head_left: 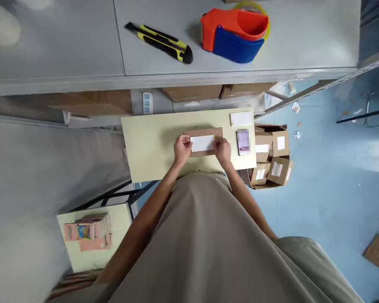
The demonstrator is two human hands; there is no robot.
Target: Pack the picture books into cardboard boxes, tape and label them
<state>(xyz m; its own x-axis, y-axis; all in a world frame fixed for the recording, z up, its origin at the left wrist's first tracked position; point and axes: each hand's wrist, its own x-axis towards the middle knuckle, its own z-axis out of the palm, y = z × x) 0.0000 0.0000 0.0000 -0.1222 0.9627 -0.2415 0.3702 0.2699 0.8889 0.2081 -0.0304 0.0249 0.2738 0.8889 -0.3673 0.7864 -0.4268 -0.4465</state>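
Note:
A white label [202, 143] lies over a small brown cardboard box [205, 131] on the pale yellow table. My left hand [182, 149] pinches the label's left end, its fingers closed at the box's edge. At the other end, the fingers of my right hand [222, 150] are closed on the label's right edge, where a small yellow mark shows. Whether the label is stuck down or just above the box I cannot tell. To the right are another white label stack or slip [241, 118] and a phone-like item [243, 142], partly blurred.
The table [148, 145] stands below a grey shelf [164, 80] bearing a utility knife [160, 42] and a tape dispenser [235, 33]. Right of the table, a large carton [249, 179] holds several labelled boxes. A side table [118, 219] carries pink packets [91, 233].

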